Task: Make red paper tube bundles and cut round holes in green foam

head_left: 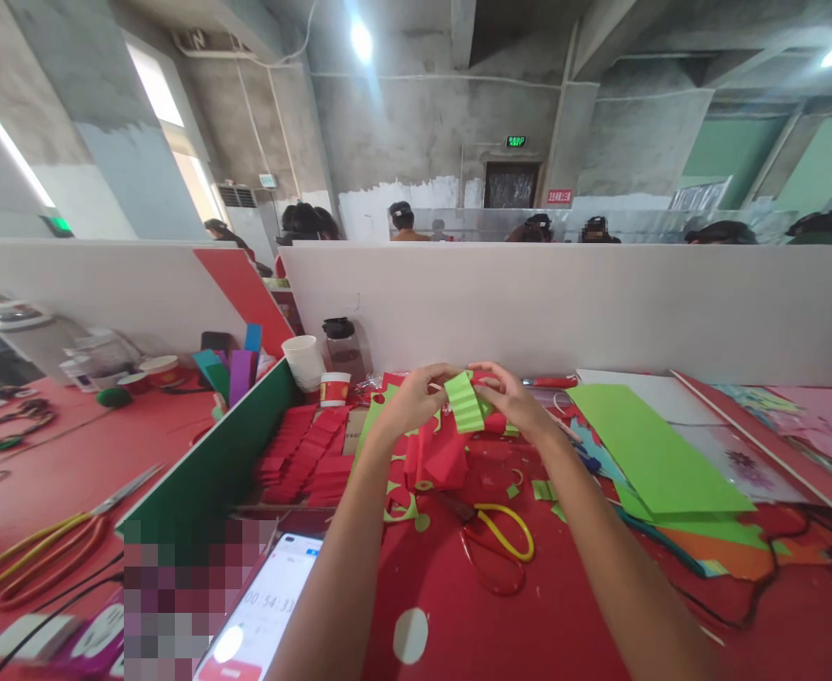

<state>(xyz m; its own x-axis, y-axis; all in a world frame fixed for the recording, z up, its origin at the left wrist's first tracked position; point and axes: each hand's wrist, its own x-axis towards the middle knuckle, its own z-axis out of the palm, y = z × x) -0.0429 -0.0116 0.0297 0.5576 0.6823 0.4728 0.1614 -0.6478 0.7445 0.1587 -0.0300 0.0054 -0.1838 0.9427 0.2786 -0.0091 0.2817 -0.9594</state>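
Observation:
Both hands are raised over the middle of the red table, around a pleated green paper piece (465, 404). My left hand (420, 402) has its fingers closed on the piece's left edge. On the other side, my right hand (511, 399) pinches at its right edge, next to a smaller green part. Red paper (442, 454) lies below the hands, with green scraps having round cutouts around it. Scissors with yellow and red handles (505, 532) rest on the table nearer to me, between my forearms.
Left of the hands are stacked red paper strips (317, 454), a green divider (203, 463), paper cups (303, 361) and a lit phone (264, 605). Green sheets (657, 449) lie at the right. A white partition (529, 312) stands behind; people's heads show beyond it.

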